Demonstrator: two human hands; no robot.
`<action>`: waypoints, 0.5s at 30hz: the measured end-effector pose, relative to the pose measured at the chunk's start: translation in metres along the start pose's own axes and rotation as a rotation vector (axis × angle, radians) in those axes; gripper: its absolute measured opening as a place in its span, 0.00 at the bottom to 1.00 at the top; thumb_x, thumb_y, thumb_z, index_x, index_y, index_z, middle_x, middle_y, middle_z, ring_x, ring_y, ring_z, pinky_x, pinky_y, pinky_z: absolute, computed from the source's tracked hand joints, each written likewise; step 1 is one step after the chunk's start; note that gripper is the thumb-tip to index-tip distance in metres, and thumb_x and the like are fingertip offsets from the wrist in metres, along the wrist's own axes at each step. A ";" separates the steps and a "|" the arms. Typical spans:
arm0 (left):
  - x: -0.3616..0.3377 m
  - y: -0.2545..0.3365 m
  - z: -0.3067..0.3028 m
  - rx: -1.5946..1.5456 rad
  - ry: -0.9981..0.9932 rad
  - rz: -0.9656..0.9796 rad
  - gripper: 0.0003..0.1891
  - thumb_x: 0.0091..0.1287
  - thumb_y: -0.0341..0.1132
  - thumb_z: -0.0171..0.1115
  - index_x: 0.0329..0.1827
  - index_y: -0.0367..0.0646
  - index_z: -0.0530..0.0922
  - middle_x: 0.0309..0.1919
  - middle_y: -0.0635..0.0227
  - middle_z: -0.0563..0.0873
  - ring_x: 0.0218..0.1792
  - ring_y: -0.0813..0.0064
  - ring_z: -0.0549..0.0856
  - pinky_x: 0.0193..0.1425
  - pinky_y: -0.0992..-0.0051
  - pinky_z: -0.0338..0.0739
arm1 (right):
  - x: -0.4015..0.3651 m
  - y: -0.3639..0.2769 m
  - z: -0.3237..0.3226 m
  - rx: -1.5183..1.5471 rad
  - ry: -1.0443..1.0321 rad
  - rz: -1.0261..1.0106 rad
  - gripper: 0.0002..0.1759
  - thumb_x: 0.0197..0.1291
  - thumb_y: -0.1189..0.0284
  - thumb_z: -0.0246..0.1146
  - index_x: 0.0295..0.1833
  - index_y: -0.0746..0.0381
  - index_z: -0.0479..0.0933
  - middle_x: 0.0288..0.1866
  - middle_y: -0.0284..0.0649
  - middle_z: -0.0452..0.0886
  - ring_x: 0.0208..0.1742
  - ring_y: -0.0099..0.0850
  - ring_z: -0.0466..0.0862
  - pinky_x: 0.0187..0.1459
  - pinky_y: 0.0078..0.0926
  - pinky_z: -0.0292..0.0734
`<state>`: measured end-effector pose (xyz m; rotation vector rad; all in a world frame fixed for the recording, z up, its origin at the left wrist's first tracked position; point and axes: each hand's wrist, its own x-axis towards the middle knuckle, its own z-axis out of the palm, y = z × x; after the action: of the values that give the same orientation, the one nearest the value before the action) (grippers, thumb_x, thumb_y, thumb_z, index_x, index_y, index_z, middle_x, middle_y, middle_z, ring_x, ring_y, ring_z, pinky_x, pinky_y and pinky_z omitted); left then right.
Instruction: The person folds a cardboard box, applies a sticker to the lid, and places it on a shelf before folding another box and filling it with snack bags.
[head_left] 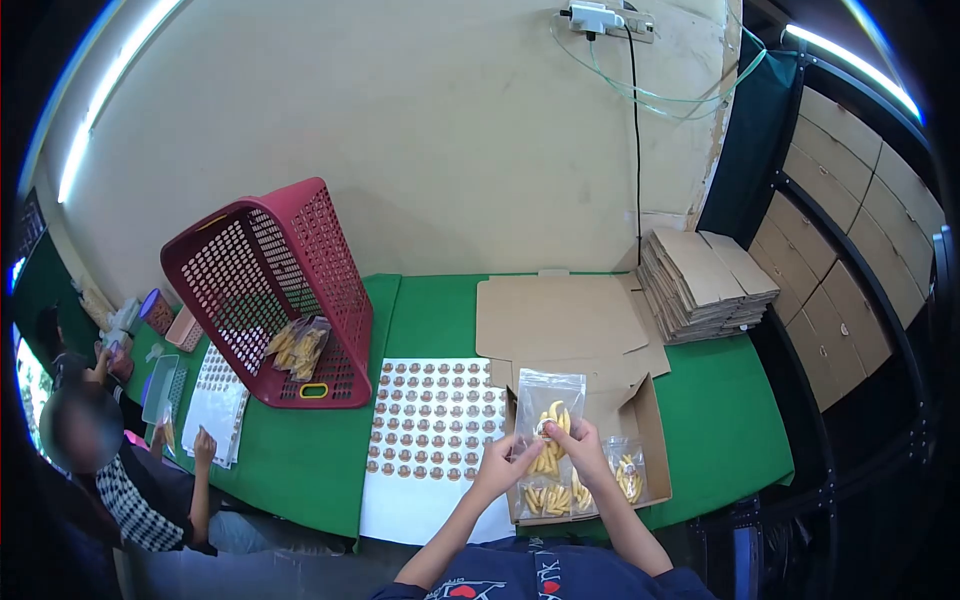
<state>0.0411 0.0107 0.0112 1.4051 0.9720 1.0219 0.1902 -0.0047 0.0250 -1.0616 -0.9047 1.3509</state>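
A clear zip bag [545, 392] of yellow curved snack pieces stands upright between my hands, over an open cardboard box [653, 430]. My left hand [500, 466] grips the bag's lower left side. On its right side, my right hand [584, 450] is closed, its thumb pressed on the front beside a small round sticker [545, 428]. More bags of the snack lie in the box, including one bag [628, 472] at the right. Left of the box is a white sticker sheet [425, 420] with rows of round brown stickers; its lower part is bare.
A tilted red plastic basket [345, 260] holds snack bags [298, 348]. Flattened cartons [705, 280] are stacked at back right. Another person [150, 490] sits at the left by more sticker sheets [213, 400] and a green tray [165, 388]. Green cloth [430, 310] covers the table.
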 end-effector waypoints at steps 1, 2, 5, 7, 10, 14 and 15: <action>0.000 0.000 -0.002 -0.001 -0.016 -0.025 0.11 0.60 0.38 0.61 0.35 0.36 0.79 0.20 0.76 0.79 0.20 0.91 0.71 0.21 0.87 0.63 | 0.000 0.000 -0.002 -0.007 -0.036 0.007 0.13 0.58 0.69 0.60 0.44 0.66 0.74 0.38 0.33 0.79 0.39 0.19 0.77 0.42 0.17 0.72; 0.002 0.003 -0.006 -0.003 -0.031 -0.050 0.11 0.60 0.38 0.61 0.35 0.37 0.79 0.21 0.76 0.79 0.20 0.91 0.71 0.22 0.87 0.63 | -0.002 0.001 -0.003 -0.015 -0.073 0.016 0.13 0.58 0.69 0.60 0.44 0.67 0.74 0.38 0.33 0.79 0.38 0.18 0.76 0.41 0.17 0.72; 0.003 -0.008 -0.005 -0.039 -0.017 -0.075 0.11 0.60 0.38 0.61 0.36 0.37 0.78 0.24 0.74 0.81 0.23 0.91 0.74 0.25 0.87 0.67 | -0.005 0.010 0.000 -0.059 -0.032 0.029 0.13 0.58 0.70 0.60 0.45 0.67 0.74 0.38 0.33 0.79 0.39 0.18 0.76 0.41 0.17 0.72; 0.001 0.004 -0.003 -0.085 0.019 -0.100 0.10 0.60 0.36 0.62 0.37 0.37 0.77 0.29 0.70 0.83 0.28 0.88 0.78 0.30 0.86 0.72 | -0.007 0.005 0.007 -0.035 -0.015 0.021 0.13 0.58 0.70 0.60 0.45 0.67 0.73 0.38 0.33 0.79 0.39 0.18 0.76 0.42 0.17 0.72; 0.002 -0.023 0.000 -0.076 0.081 -0.021 0.11 0.60 0.36 0.61 0.39 0.37 0.77 0.30 0.70 0.83 0.29 0.87 0.78 0.30 0.84 0.72 | -0.009 -0.001 0.013 -0.019 -0.042 0.055 0.13 0.57 0.72 0.61 0.45 0.67 0.73 0.39 0.34 0.79 0.40 0.19 0.77 0.43 0.18 0.72; 0.000 -0.025 0.002 0.129 0.205 0.035 0.11 0.58 0.36 0.62 0.35 0.36 0.79 0.29 0.64 0.83 0.26 0.82 0.80 0.29 0.82 0.73 | -0.002 0.002 0.009 -0.040 -0.115 0.079 0.13 0.56 0.75 0.61 0.45 0.67 0.73 0.40 0.35 0.79 0.40 0.19 0.77 0.44 0.17 0.72; -0.001 -0.015 0.001 0.154 0.248 0.037 0.10 0.58 0.35 0.62 0.32 0.34 0.79 0.27 0.62 0.82 0.24 0.80 0.80 0.27 0.81 0.72 | 0.000 0.005 0.009 -0.059 -0.126 0.071 0.13 0.56 0.75 0.61 0.46 0.68 0.73 0.40 0.35 0.79 0.40 0.19 0.77 0.43 0.17 0.72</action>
<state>0.0420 0.0107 -0.0038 1.4490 1.2310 1.1901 0.1802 -0.0045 0.0231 -1.0717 -1.0137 1.4708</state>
